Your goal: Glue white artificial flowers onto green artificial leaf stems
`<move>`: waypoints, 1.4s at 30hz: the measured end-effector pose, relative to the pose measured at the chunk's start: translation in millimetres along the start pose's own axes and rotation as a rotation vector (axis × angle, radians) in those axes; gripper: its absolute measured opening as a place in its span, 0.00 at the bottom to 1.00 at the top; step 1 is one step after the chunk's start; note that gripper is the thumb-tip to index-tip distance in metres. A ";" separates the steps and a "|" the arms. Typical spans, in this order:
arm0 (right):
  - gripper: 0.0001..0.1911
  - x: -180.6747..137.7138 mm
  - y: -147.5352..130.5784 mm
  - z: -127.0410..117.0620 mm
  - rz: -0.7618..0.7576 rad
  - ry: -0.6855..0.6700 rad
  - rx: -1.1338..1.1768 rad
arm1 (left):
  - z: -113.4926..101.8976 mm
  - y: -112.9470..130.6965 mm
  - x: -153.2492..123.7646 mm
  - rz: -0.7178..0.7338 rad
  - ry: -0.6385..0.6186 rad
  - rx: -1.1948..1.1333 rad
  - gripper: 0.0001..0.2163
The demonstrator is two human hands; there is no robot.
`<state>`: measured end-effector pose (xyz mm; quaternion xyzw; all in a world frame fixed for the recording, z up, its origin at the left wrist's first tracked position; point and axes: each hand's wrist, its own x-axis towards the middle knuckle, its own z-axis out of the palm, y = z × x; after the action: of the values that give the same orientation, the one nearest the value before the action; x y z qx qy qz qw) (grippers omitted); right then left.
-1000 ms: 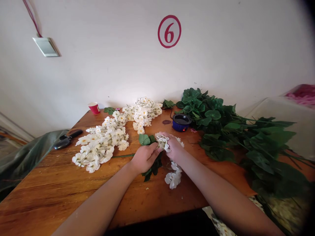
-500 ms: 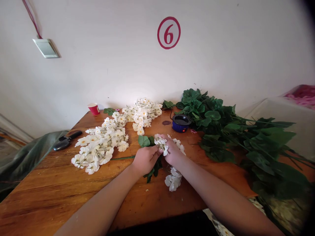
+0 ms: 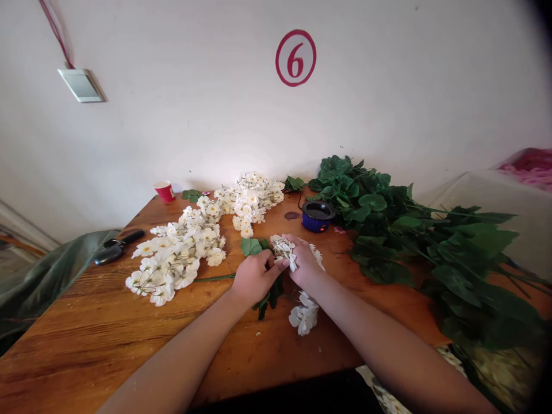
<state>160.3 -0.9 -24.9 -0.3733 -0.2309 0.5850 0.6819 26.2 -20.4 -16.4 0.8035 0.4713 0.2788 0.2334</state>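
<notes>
Near the middle of the table, my right hand (image 3: 304, 261) is closed around a bunch of white artificial flowers (image 3: 283, 248). My left hand (image 3: 255, 277) meets it from the left, its thumb and fingers pinched against the bunch's near side. What exactly the left fingertips grip is partly hidden. Beneath my left hand lies a green leaf stem (image 3: 215, 278), its leaves (image 3: 250, 246) showing beyond and below the hand. More white blossoms (image 3: 304, 315) hang or lie by my right wrist.
White flowers (image 3: 172, 253) are heaped left and at the back of the wooden table (image 3: 86, 339). A blue pot (image 3: 317, 216) with a lit red light stands beyond my hands. Green leaves (image 3: 375, 224) pile on the right. A red cup (image 3: 164, 191) and black-handled tool (image 3: 116, 247) sit left.
My left thumb has shifted slightly and the left fingers have bent more against the bunch. The flowers in my right hand have turned a little. Everything else stays put.
</notes>
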 end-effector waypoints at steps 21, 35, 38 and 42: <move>0.10 -7.8 -9.8 6.7 0.033 -0.038 -0.051 | -0.3 -5.5 -5.6 0.150 0.066 -0.235 0.12; 0.12 -3.5 -8.7 3.5 0.027 -0.015 -0.051 | 1.1 -5.5 -6.4 0.141 0.165 -0.245 0.14; 0.14 -4.2 -13.0 2.6 0.032 -0.012 -0.040 | -0.6 -5.3 -7.5 0.154 0.159 -0.206 0.13; 0.15 -4.2 -17.3 0.0 0.034 -0.028 -0.048 | -2.2 -2.6 -8.5 0.155 0.189 -0.119 0.10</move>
<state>170.3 -5.6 -10.9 -0.3852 -0.2480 0.5962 0.6593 19.7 -26.5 -18.4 0.7926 0.4103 0.3977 0.2129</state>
